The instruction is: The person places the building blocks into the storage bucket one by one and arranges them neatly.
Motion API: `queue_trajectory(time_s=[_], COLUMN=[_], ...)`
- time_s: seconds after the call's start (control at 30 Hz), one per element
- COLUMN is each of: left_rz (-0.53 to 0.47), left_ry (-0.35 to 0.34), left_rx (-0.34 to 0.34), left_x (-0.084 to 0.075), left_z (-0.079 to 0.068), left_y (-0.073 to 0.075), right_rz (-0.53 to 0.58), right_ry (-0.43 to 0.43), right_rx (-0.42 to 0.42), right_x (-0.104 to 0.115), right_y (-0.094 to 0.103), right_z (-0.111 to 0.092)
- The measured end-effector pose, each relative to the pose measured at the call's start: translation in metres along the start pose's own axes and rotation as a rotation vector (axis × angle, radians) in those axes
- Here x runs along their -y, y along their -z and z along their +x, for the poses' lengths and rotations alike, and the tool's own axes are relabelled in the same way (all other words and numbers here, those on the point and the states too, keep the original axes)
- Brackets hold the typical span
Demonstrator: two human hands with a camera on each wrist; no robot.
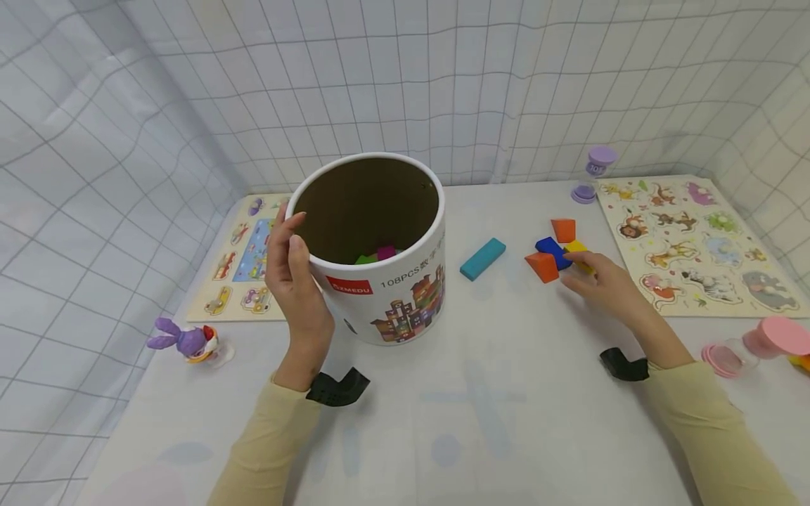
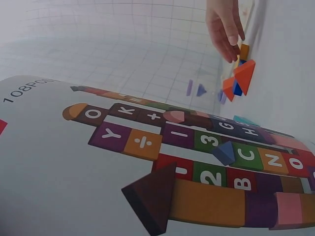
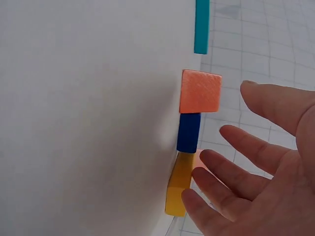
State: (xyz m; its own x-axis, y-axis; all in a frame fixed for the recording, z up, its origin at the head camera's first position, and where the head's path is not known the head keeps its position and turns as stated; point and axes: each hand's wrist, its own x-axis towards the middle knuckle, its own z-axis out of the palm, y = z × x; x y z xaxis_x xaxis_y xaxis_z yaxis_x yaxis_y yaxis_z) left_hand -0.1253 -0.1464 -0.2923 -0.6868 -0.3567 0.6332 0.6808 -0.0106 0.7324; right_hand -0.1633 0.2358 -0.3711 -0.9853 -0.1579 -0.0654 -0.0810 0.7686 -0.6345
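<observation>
My left hand (image 1: pixel 296 292) grips the left side of a large white bucket (image 1: pixel 392 306) at its rim. Inside the bucket lie a green block (image 1: pixel 365 259) and a magenta block (image 1: pixel 386 252); the rest of its contents is hidden. To the right, my right hand (image 1: pixel 606 287) reaches beside a small group of blocks with fingers spread. The yellow block (image 3: pixel 179 189) is nearest its fingertips, partly covered in the head view. Against it sit a blue block (image 1: pixel 552 251) and an orange block (image 1: pixel 543 267). Another orange block (image 1: pixel 564 230) lies just behind.
A teal block (image 1: pixel 483 259) lies between bucket and group. Puzzle boards stand left (image 1: pixel 218 288) and right (image 1: pixel 702 246). A purple rabbit toy (image 1: pixel 190 341), a purple-capped sand timer (image 1: pixel 593 174) and a pink one (image 1: pixel 749 348) stand around. White grid-patterned cloth (image 1: pixel 474 91) borders the table.
</observation>
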Motion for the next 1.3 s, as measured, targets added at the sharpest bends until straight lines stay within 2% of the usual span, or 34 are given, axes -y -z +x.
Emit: queue_trajectory(time_s=[0.27,0.5,0.63,0.9,1.07,1.3], left_rz=[0.016,0.015,0.016,0.028,0.034,0.044], left_ry=[-0.004,0.026,0.025,0.021,0.027,0.024], left_rx=[0.001,-0.006,-0.004,-0.014,-0.017,-0.014], left_x=[0.001,0.005,0.011,0.018,0.02,0.019], left_z=[0.0,-0.002,-0.002,0.0,0.0,0.0], left_y=[0.001,0.003,0.006,0.01,0.01,0.008], right_rz=[-0.009,-0.163,-0.229,-0.333,-0.304,-0.24], right_ry=[0.103,0.159,0.156,0.145,0.136,0.128], right_rx=[-0.038,-0.093,-0.109,-0.032,0.029,0.044], right_x=[0.013,0.025,0.03,0.038,0.041,0.042], right_y=[-0.017,-0.027,-0.032,-0.038,-0.043,-0.047], right_z=[0.021,0.037,0.039,0.035,0.03,0.027])
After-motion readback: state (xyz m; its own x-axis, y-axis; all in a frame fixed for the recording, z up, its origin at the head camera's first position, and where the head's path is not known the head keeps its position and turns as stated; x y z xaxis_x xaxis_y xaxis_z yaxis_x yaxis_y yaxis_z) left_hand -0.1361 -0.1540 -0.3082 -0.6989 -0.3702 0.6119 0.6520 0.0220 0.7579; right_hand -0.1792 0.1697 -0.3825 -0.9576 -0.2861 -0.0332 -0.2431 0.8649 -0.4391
